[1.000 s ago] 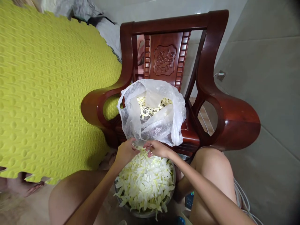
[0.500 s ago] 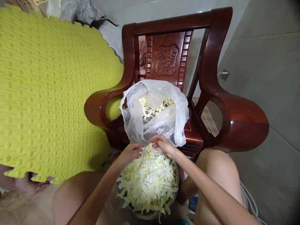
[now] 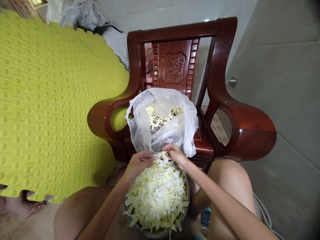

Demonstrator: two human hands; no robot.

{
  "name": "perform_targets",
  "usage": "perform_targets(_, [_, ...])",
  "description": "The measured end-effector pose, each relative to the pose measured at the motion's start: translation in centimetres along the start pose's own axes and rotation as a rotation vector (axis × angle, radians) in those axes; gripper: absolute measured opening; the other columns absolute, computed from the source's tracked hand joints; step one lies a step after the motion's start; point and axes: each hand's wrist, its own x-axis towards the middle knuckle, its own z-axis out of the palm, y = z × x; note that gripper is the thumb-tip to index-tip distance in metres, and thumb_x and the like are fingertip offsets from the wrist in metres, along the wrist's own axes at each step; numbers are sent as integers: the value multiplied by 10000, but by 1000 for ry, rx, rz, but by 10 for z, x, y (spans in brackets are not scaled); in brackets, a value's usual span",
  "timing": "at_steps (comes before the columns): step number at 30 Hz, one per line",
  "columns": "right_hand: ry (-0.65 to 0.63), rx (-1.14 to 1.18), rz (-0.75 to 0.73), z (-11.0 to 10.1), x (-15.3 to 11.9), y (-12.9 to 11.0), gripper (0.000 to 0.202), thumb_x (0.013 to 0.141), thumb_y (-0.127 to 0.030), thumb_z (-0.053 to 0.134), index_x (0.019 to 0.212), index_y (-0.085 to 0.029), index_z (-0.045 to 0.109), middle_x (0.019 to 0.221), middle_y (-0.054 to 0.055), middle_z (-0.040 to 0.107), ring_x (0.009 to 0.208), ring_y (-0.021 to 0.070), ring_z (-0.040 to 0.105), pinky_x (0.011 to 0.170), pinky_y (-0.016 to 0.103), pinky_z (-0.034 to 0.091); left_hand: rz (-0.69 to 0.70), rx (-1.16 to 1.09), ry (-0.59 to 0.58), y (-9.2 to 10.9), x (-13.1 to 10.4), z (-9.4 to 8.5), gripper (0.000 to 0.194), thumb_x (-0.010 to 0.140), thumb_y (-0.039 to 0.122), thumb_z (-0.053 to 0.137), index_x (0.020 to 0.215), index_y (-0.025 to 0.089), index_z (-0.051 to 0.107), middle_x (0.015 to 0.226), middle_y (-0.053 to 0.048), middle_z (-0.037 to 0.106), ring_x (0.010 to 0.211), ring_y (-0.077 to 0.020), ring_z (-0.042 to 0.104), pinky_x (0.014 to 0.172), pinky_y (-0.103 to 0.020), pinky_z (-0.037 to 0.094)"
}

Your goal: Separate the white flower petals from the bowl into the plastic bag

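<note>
A heap of white and pale-yellow flowers (image 3: 157, 193) rises from a round metal basin (image 3: 183, 218) between my knees. My right hand (image 3: 175, 155) is closed, pinching a white flower (image 3: 163, 156) at the far edge of the heap. Facing it from the left, my left hand (image 3: 140, 162) has its fingers loosely bent and apart, close to the flower's petals. Just beyond both hands, a translucent plastic bag (image 3: 167, 136) stands with its mouth spread wide. Loose blossoms (image 3: 160, 121) lie on a dark surface inside it.
The bag rests on a carved dark-red wooden chair (image 3: 252, 128) with broad curved arms. A large yellow foam mat (image 3: 57, 100) stands along the left. Grey tiled wall (image 3: 280, 83) runs along the right, with a white cable (image 3: 265, 213) below. Another person's foot (image 3: 28, 206) shows at lower left.
The flower in my right hand now shows more clearly, lifted slightly off the heap. My left hand's fingers have turned a little. The view has shifted slightly.
</note>
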Motion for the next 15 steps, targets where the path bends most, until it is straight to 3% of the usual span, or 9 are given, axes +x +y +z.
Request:
perform_targets(4, [-85,0,8,8,-12,1,167,689,-97,524,814,-170,607,653,-28,557,548,82,548,520,184,462,18,-6,45,-7,0,13,486,527,391,866,863,142,619,732,-29,665,693,-201,682,701,-363,576])
perform_targets(7, [-113,-22,19,8,-15,2,144,721,-89,539,815,-168,613,693,-2,603,585,106,607,560,223,523,51,31,94,-9,3,13,473,552,355,844,895,165,581,723,-14,665,707,-189,685,737,-351,574])
perform_targets(11, [13,-110,38,-5,-4,8,126,856,-98,478,894,-164,578,675,-12,585,544,98,586,535,216,518,93,247,204,-3,9,-2,303,684,265,731,914,182,551,765,-46,684,767,-227,695,725,-353,551])
perform_targets(15, [77,-298,101,-14,4,24,121,949,-241,558,989,-133,593,834,5,621,610,90,576,536,216,502,147,602,315,-4,17,-8,143,780,170,613,912,204,572,876,-87,676,1013,-313,649,827,-393,485])
